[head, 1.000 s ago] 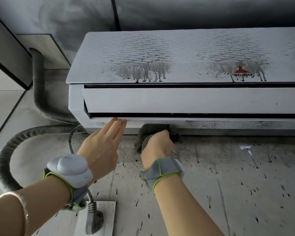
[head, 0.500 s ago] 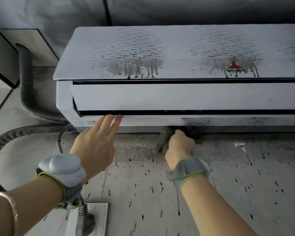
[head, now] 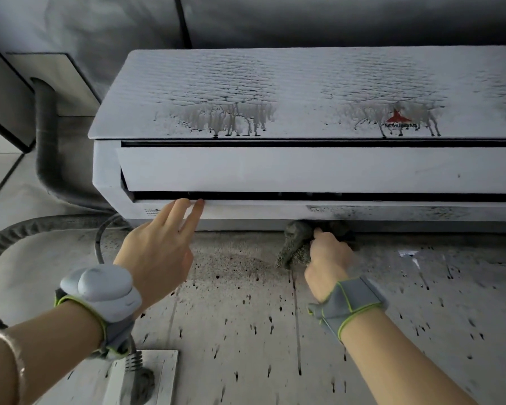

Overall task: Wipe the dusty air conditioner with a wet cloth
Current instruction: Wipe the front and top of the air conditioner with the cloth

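The white air conditioner, streaked with dark drips, hangs on the spattered wall, the right hand clenching a grimy cloth against its underside while the left hand's straight fingertips touch its lower front edge.

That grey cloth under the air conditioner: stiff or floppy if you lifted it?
Probably floppy: the cloth bunches in folds where the right hand grips it. Likely heavy for its size and drippy, given the dark drip marks on the wall.
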